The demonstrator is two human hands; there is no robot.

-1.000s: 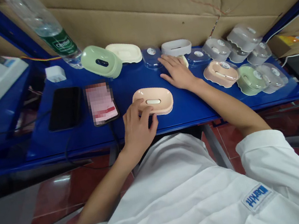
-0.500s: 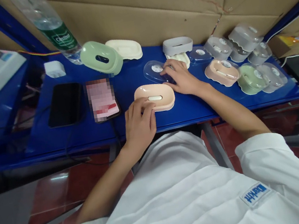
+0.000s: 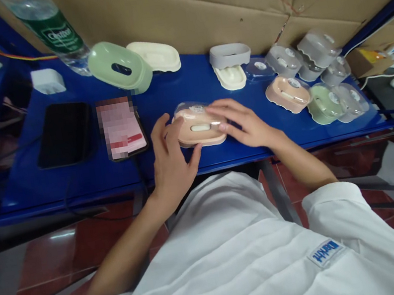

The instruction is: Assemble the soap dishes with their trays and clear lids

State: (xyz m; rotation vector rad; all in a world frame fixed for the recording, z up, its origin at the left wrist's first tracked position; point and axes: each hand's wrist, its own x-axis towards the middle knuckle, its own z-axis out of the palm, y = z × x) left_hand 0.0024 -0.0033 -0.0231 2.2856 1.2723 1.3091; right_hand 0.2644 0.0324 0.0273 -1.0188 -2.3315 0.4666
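Observation:
In front of me on the blue table lies a peach soap dish (image 3: 190, 137) with a pale slot in its middle. A clear plastic lid (image 3: 186, 106) with a round white sticker rests over it, slightly askew as far as I can see. My right hand (image 3: 243, 120) grips the lid's right end between fingers and thumb. Round the dish's left end curve the fingers of my left hand (image 3: 171, 154), the thumb at the front edge and the index finger by the lid's left side.
Behind stand a green dish (image 3: 119, 67), a cream dish (image 3: 157, 56), a grey frame (image 3: 230, 55) on a cream tray (image 3: 231, 79), and another clear lid (image 3: 258, 67). Several lidded dishes (image 3: 288, 94) cluster right. Leftward are a phone (image 3: 122, 130), a black device (image 3: 64, 134), a white adapter (image 3: 47, 82) and a water bottle (image 3: 59, 34).
My right hand has brought the clear lid from behind the peach dish forward onto it. My left hand has shifted from the dish's front rim to around its left end, fingers wider.

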